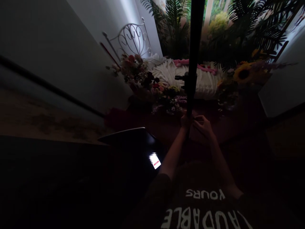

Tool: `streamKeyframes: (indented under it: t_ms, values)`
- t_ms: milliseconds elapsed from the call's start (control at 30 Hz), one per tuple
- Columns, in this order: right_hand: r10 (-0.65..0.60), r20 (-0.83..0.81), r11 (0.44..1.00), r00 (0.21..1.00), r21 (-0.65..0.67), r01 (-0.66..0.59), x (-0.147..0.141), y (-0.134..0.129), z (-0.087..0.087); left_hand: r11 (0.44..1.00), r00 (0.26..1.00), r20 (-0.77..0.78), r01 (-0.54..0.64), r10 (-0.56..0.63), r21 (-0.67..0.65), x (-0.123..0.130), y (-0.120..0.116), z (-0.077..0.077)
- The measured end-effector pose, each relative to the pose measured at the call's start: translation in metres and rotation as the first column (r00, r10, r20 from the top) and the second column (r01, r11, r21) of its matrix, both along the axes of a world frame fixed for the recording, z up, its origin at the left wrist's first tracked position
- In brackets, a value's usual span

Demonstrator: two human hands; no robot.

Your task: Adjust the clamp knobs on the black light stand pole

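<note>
A black stand pole (194, 35) rises upright in front of me, with a clamp collar and knob (181, 77) partway up. Low on this pole, my left hand (185, 121) is wrapped round it. Just to the right, my right hand (203, 124) has its fingers pinched together against the pole's side. Whatever lies between those fingertips is too small and dark to make out. The foot of the stand is lost in shadow.
Behind the pole is a draped white bench (205, 84), with flowers (137, 68) at left and a sunflower (244, 73) at right. A white metal headboard (132, 38) stands behind. A dark panel-like surface (133, 140) with a lit screen (155, 161) is at my left.
</note>
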State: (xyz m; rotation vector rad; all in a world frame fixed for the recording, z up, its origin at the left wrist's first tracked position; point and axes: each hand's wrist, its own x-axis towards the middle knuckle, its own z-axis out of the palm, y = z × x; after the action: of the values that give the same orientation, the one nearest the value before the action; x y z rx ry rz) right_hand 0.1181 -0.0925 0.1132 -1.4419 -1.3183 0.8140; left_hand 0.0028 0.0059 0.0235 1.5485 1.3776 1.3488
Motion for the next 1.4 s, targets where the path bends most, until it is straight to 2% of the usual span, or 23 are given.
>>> streamKeyframes:
  t_ms: [67,200,333,433,533,600,667,767,933,1067,1233,1333,1400]
  values:
    - [-0.015,-0.045,1.000,0.999,-0.023,0.014,-0.002,-0.002,-0.010,1.000,1.000,-0.001,-0.004,0.004,-0.003,0.000,0.000,0.000]
    - [-0.121,-0.147,0.991,0.982,-0.080,0.111,-0.008,0.005,-0.015,1.000,1.000,-0.009,0.022,-0.022,-0.018,-0.002,0.000,0.002]
    - [-0.288,-0.368,0.945,0.884,-0.258,0.201,-0.019,0.011,-0.017,0.999,0.998,-0.047,0.033,-0.033,0.001,-0.001,0.001,0.003]
    - [-0.320,-0.427,0.939,0.846,-0.259,0.225,-0.023,0.010,-0.015,0.999,0.998,-0.054,0.039,-0.037,0.026,-0.001,0.002,0.002]
    - [-0.276,-0.276,0.958,0.921,-0.152,0.241,-0.017,0.003,-0.014,0.999,0.998,-0.043,0.036,-0.035,0.010,0.000,0.002,-0.002]
    - [-0.195,-0.109,0.980,0.975,-0.066,0.189,-0.011,-0.002,-0.014,0.999,0.999,-0.033,0.042,-0.042,0.003,0.000,0.002,-0.004]
    - [-0.114,0.026,0.993,0.993,0.023,0.113,-0.006,-0.007,-0.016,0.999,0.999,-0.015,0.053,-0.052,0.014,0.000,0.002,-0.004]
    - [-0.092,0.081,0.992,0.992,0.090,0.085,-0.004,-0.010,-0.021,0.998,0.998,0.006,0.057,-0.057,0.033,0.001,0.001,-0.002]
    - [-0.139,0.040,0.989,0.990,0.055,0.136,-0.007,-0.005,-0.032,0.999,0.997,-0.070,0.041,-0.041,-0.001,0.000,-0.001,0.007]
    - [-0.164,0.110,0.986,0.980,0.000,0.165,-0.009,-0.003,-0.037,0.999,0.993,-0.117,0.002,-0.006,-0.038,-0.002,-0.005,0.011]
    - [-0.245,0.216,0.959,0.945,-0.089,0.269,-0.014,0.000,-0.029,1.000,0.996,-0.088,0.013,-0.014,-0.011,-0.003,-0.006,0.013]
    - [-0.247,0.310,0.951,0.918,-0.104,0.291,-0.016,0.006,-0.023,1.000,0.997,-0.069,0.019,-0.019,0.001,-0.002,-0.006,0.012]
    - [-0.242,0.316,0.950,0.917,-0.116,0.291,-0.015,0.012,-0.020,1.000,0.998,-0.060,0.017,-0.016,0.006,-0.002,-0.006,0.010]
